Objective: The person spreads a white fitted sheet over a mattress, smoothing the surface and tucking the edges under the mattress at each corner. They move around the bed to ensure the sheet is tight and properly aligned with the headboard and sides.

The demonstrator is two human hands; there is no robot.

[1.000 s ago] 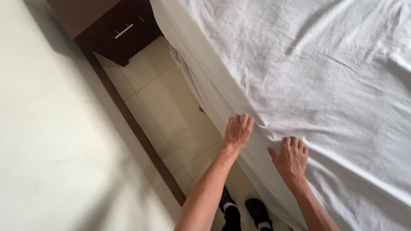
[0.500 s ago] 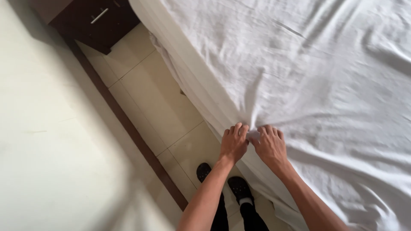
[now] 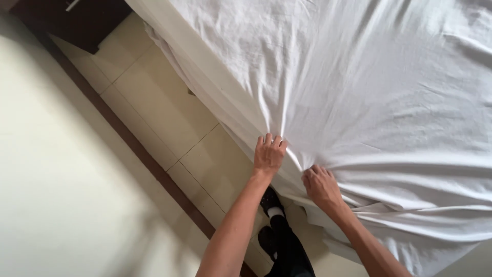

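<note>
A white sheet (image 3: pixel 359 87) covers a bed that fills the right and top of the view. My left hand (image 3: pixel 268 154) lies on the sheet at the bed's edge, fingers curled into the cloth. My right hand (image 3: pixel 319 183) grips a bunched fold of the same sheet just to the right, and creases fan out from both hands. My two arms reach up from the bottom of the view. My feet in dark shoes (image 3: pixel 270 202) stand on the floor beside the bed.
Pale floor tiles (image 3: pixel 169 113) run between the bed and a cream wall (image 3: pixel 56 169) with a dark brown skirting board (image 3: pixel 138 149). A dark wooden cabinet (image 3: pixel 77 20) stands at the top left corner, close to the bed.
Both hands came together on the sheet's edge and gathered it, then drew slightly apart while pulling the cloth. The view shifted, so the cabinet slid toward the top left.
</note>
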